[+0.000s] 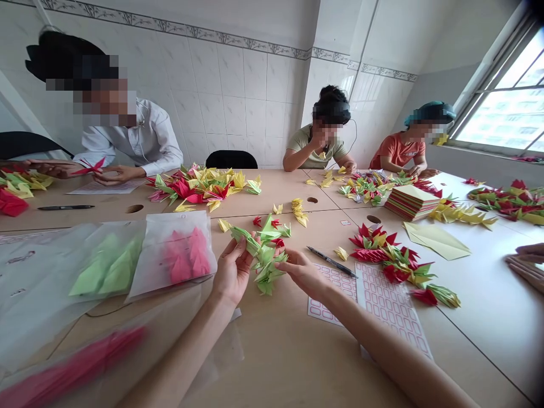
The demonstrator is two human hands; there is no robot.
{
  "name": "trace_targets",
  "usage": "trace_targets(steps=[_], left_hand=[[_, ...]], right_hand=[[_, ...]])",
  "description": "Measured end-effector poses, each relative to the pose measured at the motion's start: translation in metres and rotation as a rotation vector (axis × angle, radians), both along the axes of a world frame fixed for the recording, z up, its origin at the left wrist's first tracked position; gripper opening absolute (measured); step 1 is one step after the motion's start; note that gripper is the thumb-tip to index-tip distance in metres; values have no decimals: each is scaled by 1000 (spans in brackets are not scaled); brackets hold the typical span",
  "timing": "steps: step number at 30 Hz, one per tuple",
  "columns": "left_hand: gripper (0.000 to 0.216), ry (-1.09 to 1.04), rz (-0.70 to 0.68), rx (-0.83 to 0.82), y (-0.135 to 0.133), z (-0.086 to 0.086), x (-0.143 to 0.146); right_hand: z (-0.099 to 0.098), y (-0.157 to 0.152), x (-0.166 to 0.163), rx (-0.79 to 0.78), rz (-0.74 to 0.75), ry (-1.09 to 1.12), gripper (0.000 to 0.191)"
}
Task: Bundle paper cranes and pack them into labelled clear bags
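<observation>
Light green folded paper cranes (267, 258) lie bunched between my two hands, above the tabletop. My left hand (233, 269) is closed, its thumb and fingers round a green stack at the bunch's left side. From the right, the fingers of my right hand (304, 273) pinch the edge of a green crane. More green cranes (272, 229) sit just beyond the fingers, with small red cranes (275, 222) close by. Part of the bunch is hidden behind my fingers.
Clear bags with green paper (108, 263) and pink paper (187, 255) lie left. A pen (331, 262), label sheets (391, 306) and red-green cranes (391, 255) are right. A square paper stack (411, 202) stands farther back. Several people sit around the table; another person's hand (527, 263) rests at right.
</observation>
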State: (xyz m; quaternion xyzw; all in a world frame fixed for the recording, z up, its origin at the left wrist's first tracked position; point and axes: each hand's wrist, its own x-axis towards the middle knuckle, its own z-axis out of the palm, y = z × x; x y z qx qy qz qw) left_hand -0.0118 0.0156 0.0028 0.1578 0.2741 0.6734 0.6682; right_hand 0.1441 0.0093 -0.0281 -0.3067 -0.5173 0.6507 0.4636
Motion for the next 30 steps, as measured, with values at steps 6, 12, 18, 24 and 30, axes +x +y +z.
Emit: trace_targets(steps=[6,12,18,24,30], left_hand=[[16,-6,-27,-13,-5,12,2],[19,-22,20,31,-5,16,2],[19,15,34,13,-1,11,0],[16,51,51,24,2,6,-4],[15,59,17,6,0,5,-1]], right_hand=[[10,-11,-7,56,38,-4,22],[16,-15,-8,-19,95,-14,25],[29,-13,-1,21,231,-221,15],[31,-5,13,117,472,-382,17],[32,0,21,308,414,-540,43]])
